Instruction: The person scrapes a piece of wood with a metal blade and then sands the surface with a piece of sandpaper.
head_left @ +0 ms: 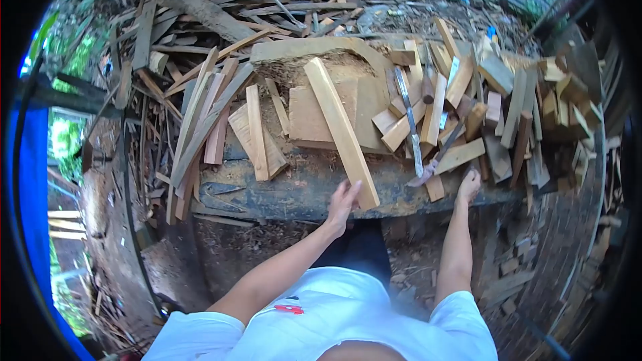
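My left hand [343, 206] has its fingers closed at the near end of a long, light wooden batten [340, 130]. The batten slants away across a wooden block [309, 117] on the workbench [281, 190]. My right hand [469, 186] is at the bench's front edge, to the right, with its fingers curled. Whatever may be inside those fingers is hidden. Left of this hand lie a short wood offcut [435, 188] and a long, narrow metal strip [409, 117]. A tool with a dark shaft [445, 150] rests close to the strip.
Wooden strips [200, 120] lean in a bundle on the bench's left side. Many offcuts [515, 110] are heaped on the right. Scrap boards [267, 7] pile up behind the bench. Wood debris [234, 261] covers the ground below, and a blue sheet [30, 227] hangs at far left.
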A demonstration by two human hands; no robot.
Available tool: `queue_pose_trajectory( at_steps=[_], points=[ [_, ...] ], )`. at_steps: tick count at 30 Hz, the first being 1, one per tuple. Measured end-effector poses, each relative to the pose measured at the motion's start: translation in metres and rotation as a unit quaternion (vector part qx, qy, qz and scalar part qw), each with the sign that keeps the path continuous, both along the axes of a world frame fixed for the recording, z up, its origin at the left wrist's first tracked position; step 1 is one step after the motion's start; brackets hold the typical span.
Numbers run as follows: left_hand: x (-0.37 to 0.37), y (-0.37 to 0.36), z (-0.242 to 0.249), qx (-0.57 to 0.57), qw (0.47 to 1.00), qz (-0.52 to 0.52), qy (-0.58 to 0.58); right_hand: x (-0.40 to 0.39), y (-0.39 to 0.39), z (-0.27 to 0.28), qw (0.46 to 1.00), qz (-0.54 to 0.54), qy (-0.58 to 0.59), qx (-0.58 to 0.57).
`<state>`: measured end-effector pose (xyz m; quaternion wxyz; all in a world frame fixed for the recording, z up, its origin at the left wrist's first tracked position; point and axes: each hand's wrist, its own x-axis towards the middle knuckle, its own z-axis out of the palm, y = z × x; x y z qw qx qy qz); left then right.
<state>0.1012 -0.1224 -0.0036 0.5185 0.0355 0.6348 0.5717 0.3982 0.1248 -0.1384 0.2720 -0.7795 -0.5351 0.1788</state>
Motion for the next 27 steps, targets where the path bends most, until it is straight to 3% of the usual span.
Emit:
queue_pose_trajectory(
  at_steps=[2, 4, 6, 8, 10, 12, 16, 17, 20, 21, 22, 24, 26, 27],
  points=[
    [-0.004, 0.009, -0.004, 0.003, 0.996, -0.036, -0.076, 0.005, 0.009, 0.000, 0.996, 0.066, 0.050, -0.041],
    [-0.009, 0.026, 0.008, 0.043, 0.984, -0.029, -0.170, 0.002, 0.009, 0.016, 0.971, 0.212, -0.033, -0.102],
    [-0.012, 0.024, 0.015, 0.037, 0.987, -0.009, -0.156, -0.004, 0.004, 0.029, 0.973, 0.208, -0.067, -0.077],
    [-0.018, 0.007, 0.028, 0.056, 0.984, 0.044, -0.164, -0.005, -0.012, 0.036, 0.997, 0.041, -0.066, -0.028],
    [-0.031, -0.018, 0.039, 0.051, 0.987, 0.016, -0.151, -0.006, -0.037, 0.049, 0.998, -0.012, -0.062, 0.017],
    [-0.038, -0.043, 0.052, 0.049, 0.988, -0.012, -0.144, -0.011, -0.062, 0.071, 0.993, -0.014, 0.047, 0.111],
    [-0.051, -0.086, 0.083, 0.018, 0.992, -0.089, -0.090, -0.067, -0.079, 0.109, 0.960, 0.040, 0.265, 0.084],
    [-0.052, -0.093, 0.089, 0.021, 0.992, -0.108, -0.066, -0.100, -0.087, 0.145, 0.945, 0.070, 0.315, 0.058],
    [-0.058, -0.108, 0.116, 0.037, 0.992, -0.108, -0.049, -0.173, -0.095, 0.187, 0.931, 0.264, 0.229, 0.103],
    [-0.060, -0.112, 0.121, 0.022, 0.992, -0.119, -0.029, -0.205, -0.108, 0.209, 0.907, 0.287, 0.289, 0.110],
    [-0.061, -0.113, 0.128, 0.021, 0.993, -0.115, -0.023, -0.225, -0.110, 0.217, 0.872, 0.391, 0.224, 0.194],
    [-0.063, -0.117, 0.143, 0.028, 0.994, -0.099, -0.036, -0.255, -0.129, 0.245, 0.803, 0.525, 0.194, 0.204],
    [-0.063, -0.120, 0.152, 0.028, 0.997, -0.072, -0.029, -0.271, -0.138, 0.243, 0.733, 0.605, 0.172, 0.259],
    [-0.062, -0.121, 0.155, 0.033, 0.997, -0.052, -0.036, -0.276, -0.142, 0.242, 0.730, 0.605, 0.179, 0.260]
  ],
)
